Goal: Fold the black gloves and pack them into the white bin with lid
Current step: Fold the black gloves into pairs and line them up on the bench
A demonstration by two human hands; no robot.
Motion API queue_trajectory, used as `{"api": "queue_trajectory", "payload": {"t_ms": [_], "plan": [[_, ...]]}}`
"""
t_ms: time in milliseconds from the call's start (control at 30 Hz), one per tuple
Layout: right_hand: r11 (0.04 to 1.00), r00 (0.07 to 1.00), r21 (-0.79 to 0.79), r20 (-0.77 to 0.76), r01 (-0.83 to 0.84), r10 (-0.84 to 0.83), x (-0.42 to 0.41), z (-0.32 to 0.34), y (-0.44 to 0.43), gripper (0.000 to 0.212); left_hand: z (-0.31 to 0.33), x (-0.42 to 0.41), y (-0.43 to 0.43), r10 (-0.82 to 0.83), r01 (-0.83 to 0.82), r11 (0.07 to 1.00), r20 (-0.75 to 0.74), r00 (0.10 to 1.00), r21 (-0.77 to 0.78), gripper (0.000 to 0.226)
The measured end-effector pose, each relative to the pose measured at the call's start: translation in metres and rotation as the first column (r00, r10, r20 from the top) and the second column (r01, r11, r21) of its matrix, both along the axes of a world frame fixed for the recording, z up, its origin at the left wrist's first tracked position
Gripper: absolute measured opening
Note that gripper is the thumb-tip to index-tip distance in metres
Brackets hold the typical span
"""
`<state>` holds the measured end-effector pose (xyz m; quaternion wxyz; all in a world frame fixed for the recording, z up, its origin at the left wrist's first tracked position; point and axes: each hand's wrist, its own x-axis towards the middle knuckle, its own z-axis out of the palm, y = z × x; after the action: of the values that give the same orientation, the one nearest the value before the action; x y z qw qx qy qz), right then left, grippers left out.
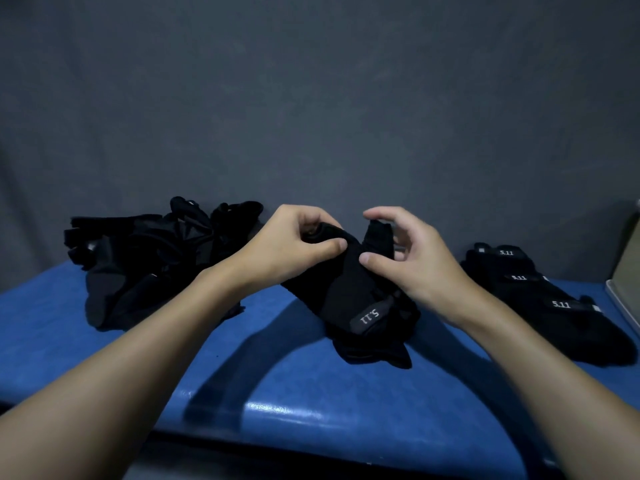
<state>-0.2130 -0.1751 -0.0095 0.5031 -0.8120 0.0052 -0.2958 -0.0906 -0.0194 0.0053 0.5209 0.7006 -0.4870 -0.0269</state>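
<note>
While the blue table (277, 393) is carrying a loose pile of black gloves (149, 258) on the left and a neat row of folded gloves (540, 296) on the right, the person is holding one black glove (346, 292) between them, its lower end lying on the table. The left hand (294, 244) is pinching the glove's upper edge, thumb pressing against curled fingers. The right hand (412, 261) is pinching the fabric beside it with its thumb, the other fingers spreading loosely. A pale bin edge (627, 285) is showing at the far right, near the folded gloves.
</note>
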Motion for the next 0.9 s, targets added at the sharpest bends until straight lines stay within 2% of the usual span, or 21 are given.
{"api": "queue_trajectory", "payload": {"t_ms": [67, 200, 267, 367, 500, 633, 733, 833, 900], "plan": [[0.998, 0.999, -0.035, 0.013, 0.051, -0.051, -0.001, 0.000, -0.001, 0.046, -0.001, 0.001, -0.001, 0.003, -0.003, 1.000, -0.029, 1.000, 0.000, 0.010], [0.994, 0.993, 0.036, 0.042, 0.107, -0.108, -0.002, -0.001, -0.005, 0.040, -0.008, 0.005, -0.001, 0.006, 0.006, 0.998, -0.176, 0.984, 0.065, 0.019], [0.993, 0.994, 0.069, 0.032, 0.099, -0.101, -0.003, -0.002, -0.006, 0.038, -0.010, 0.004, -0.002, 0.014, -0.005, 0.999, -0.203, 0.979, 0.045, 0.019], [0.992, 0.996, 0.096, 0.002, 0.085, -0.086, -0.003, -0.004, -0.006, 0.035, -0.008, -0.001, -0.005, 0.025, -0.031, 0.999, -0.183, 0.983, -0.029, 0.011], [0.991, 0.991, -0.023, 0.013, 0.134, -0.134, -0.004, -0.004, -0.007, 0.028, -0.006, -0.007, -0.012, 0.013, -0.019, 0.999, -0.156, 0.988, -0.039, 0.008], [0.993, 0.993, -0.028, 0.014, 0.115, -0.115, -0.006, -0.002, -0.008, 0.012, -0.003, -0.013, -0.017, -0.014, 0.007, 0.998, -0.121, 0.993, -0.058, 0.005], [0.988, 0.988, 0.052, 0.037, 0.146, -0.148, -0.008, 0.000, -0.009, 0.005, -0.004, -0.011, -0.018, 0.001, -0.009, 0.999, -0.188, 0.982, -0.040, 0.016], [0.954, 0.978, 0.241, 0.060, 0.181, -0.200, -0.008, 0.001, -0.015, 0.006, -0.010, -0.007, -0.016, 0.012, -0.004, 0.999, -0.250, 0.968, 0.035, 0.032], [0.913, 0.977, 0.357, 0.004, 0.199, -0.214, -0.008, -0.001, -0.019, 0.006, -0.013, -0.006, -0.017, 0.001, 0.006, 1.000, -0.313, 0.950, 0.023, 0.036]]}}
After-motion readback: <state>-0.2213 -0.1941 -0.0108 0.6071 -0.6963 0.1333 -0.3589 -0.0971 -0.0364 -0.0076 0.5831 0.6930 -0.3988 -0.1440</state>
